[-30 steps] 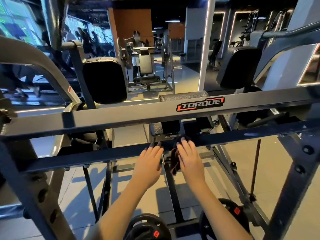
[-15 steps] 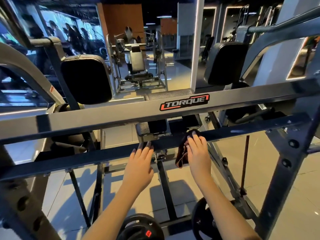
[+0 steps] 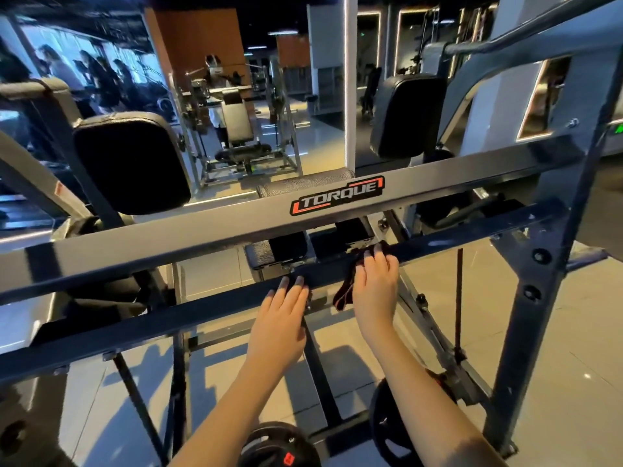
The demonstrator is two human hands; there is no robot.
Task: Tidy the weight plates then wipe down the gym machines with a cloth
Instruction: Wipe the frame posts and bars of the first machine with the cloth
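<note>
Far left, black pad [image 3: 131, 163] sits behind the frame. Lower crossbar [image 3: 168, 318] runs L to R, rising toward the right. Left hand [image 3: 281, 318] is flat, fingers straight and together, tips resting on the bar's near edge. Below it, a weight plate [image 3: 276, 446] lies at the frame base. Just right, the dark cloth [image 3: 344, 293] w/ red trim hangs off the bar, pinned by the right hand [image 3: 376, 284], fingers curled over it. Second weight plate [image 3: 387, 429] stands on edge under that forearm. Open tiled floor [image 3: 354, 369] shows btwn bar and plates. A bolted upright [image 3: 539, 298] closes the right side.
</note>
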